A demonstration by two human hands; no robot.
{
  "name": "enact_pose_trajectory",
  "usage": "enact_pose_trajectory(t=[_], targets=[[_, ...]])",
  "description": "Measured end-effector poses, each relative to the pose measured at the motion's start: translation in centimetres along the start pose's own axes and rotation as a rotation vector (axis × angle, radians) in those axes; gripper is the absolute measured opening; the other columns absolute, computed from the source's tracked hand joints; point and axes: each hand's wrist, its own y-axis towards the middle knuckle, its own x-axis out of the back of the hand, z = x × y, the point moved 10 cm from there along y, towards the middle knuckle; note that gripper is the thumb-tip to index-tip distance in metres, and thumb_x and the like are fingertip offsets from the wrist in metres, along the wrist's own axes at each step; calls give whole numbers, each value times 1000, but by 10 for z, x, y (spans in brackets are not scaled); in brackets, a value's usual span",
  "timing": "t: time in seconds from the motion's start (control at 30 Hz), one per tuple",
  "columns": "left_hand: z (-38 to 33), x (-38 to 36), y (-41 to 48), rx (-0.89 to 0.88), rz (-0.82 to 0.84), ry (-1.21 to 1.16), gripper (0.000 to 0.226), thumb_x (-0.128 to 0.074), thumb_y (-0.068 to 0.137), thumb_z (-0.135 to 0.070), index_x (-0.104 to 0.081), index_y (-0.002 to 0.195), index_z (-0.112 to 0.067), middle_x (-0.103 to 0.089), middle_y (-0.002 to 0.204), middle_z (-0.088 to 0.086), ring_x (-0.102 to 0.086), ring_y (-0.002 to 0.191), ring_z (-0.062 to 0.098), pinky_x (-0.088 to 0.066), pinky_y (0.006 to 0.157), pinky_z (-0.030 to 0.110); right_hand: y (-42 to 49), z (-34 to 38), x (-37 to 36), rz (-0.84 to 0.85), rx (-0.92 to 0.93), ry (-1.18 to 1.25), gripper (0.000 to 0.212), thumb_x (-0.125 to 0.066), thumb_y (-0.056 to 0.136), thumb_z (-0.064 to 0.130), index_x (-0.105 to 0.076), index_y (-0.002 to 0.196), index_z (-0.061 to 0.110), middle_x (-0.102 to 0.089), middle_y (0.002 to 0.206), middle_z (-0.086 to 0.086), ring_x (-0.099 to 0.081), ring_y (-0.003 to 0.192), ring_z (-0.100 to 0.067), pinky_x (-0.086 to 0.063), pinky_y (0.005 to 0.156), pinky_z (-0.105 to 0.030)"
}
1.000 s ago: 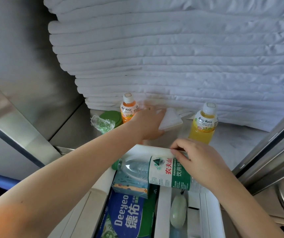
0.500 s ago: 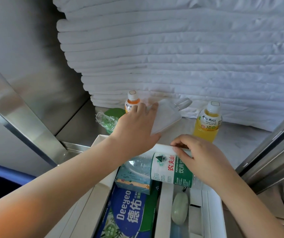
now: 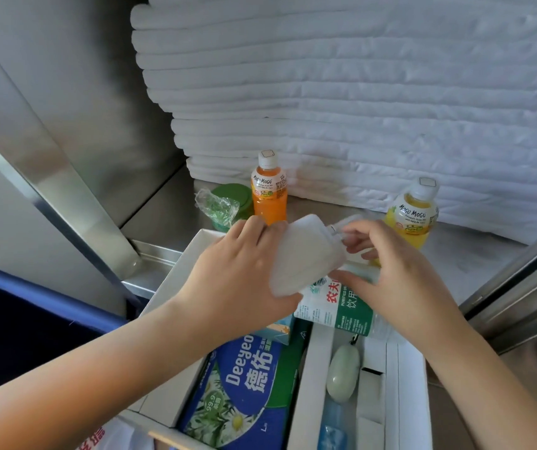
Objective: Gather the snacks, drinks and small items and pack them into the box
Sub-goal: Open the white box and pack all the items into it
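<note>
A flat, white, soft packet with a clear plastic tab (image 3: 306,254) is held above the far end of the open white cardboard box (image 3: 179,274), just over the clear water bottle with a green and white label (image 3: 341,306) that lies across the box. The left hand (image 3: 241,271) is closed on the packet's left side, fingers curled over the upper edge and the thumb apparently beneath. The right hand (image 3: 393,271) pinches the tab end with its fingertips (image 3: 349,237), while its thumb reaches toward the bottle's label.

The packet's long axis runs from the lower left to the upper right, its tab pointing away toward the yellow juice bottle (image 3: 413,216). The box lies directly below and toward the person, so the coming move is judged to be a short drop downward and inward, with both hands about equally near.

On the steel counter (image 3: 474,261) an orange juice bottle (image 3: 268,190) and a green lidded tub with crumpled clear wrap (image 3: 228,203) stand unpacked, nearer the left hand. In the box, a blue wipes pack (image 3: 244,384) and a pale green oval object (image 3: 341,371) are already laid.
</note>
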Motion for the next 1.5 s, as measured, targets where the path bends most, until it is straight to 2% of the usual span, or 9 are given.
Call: enact_pose_trajectory(t=[0.17, 0.3, 0.47, 0.57, 0.8, 0.93, 1.07, 1.37, 1.5], targets=[[-3, 2, -16, 9, 14, -38, 76, -69, 61, -50, -57, 123, -8, -55, 99, 2, -55, 88, 20, -52, 72, 31, 0, 24, -7, 131, 171, -129, 66, -62, 77, 42, -44, 138, 23, -50, 126, 8, -52, 104, -7, -52, 77, -32], [-1, 8, -25, 6, 24, -58, 79, -70, 60, -52, -56, 124, -8, -56, 101, 1, -56, 92, 20, -49, 77, 30, 5, 40, -3, 156, 294, -316, 76, -67, 69, 49, -47, 137, 21, -47, 138, 5, -40, 119, -16, -38, 97, -38], [-5, 7, -42, -36, 104, -78, 79, -66, 59, -59, -57, 122, -11, -57, 103, -2, -52, 93, 13, -43, 73, 19, -6, 45, -22, 447, 306, -298, 84, -55, 71, 65, -37, 142, 25, -45, 137, 14, -35, 121, -1, -21, 103, -16], [-3, -1, -55, -54, 181, -74, 83, -62, 59, -66, -55, 124, -15, -56, 106, -6, -46, 98, 6, -33, 85, 19, -14, 48, -29, 535, 304, -292, 83, -52, 70, 72, -37, 140, 29, -44, 132, 18, -35, 117, 3, -20, 96, -10], [-1, -48, -89, 8, 492, -190, 102, -50, 57, -81, -4, 139, -40, -14, 127, -30, -6, 108, -18, 3, 83, -10, -35, 55, -52, 729, 320, -197, 80, -60, 69, 71, -35, 137, 38, -42, 127, 21, -32, 117, 5, -19, 94, -7], [-4, -69, -98, 30, 618, -254, 98, -63, 56, -75, -16, 135, -40, -25, 115, -32, -20, 106, -11, -20, 81, 0, -45, 57, -64, 794, 334, -207, 80, -64, 69, 66, -35, 138, 37, -41, 130, 22, -32, 118, 6, -23, 94, -7], [-9, -77, -103, -2, 753, -193, 66, -66, 57, -70, -39, 106, -36, -41, 98, -23, -39, 92, 0, -35, 74, 16, -57, 60, -76, 869, 341, -240, 79, -61, 71, 67, -37, 137, 32, -45, 124, 16, -40, 114, -2, -40, 94, -26], [-12, -91, -105, -90, 877, -106, 58, -65, 65, -66, -39, 100, -29, -33, 93, -13, -40, 82, 8, -29, 64, 23, -78, 53, -92, 928, 309, -369, 66, -56, 81, 59, -37, 133, 23, -45, 117, 7, -45, 106, -12, -45, 82, -29], [-6, -97, -107, -27, 917, -55, 70, -66, 65, -67, -43, 112, -21, -34, 96, -8, -40, 83, 11, -31, 67, 24, -80, 53, -82, 871, 286, -350, 35, -49, 91, 42, -45, 121, 25, -42, 115, 10, -40, 109, -8, -39, 82, -25]])
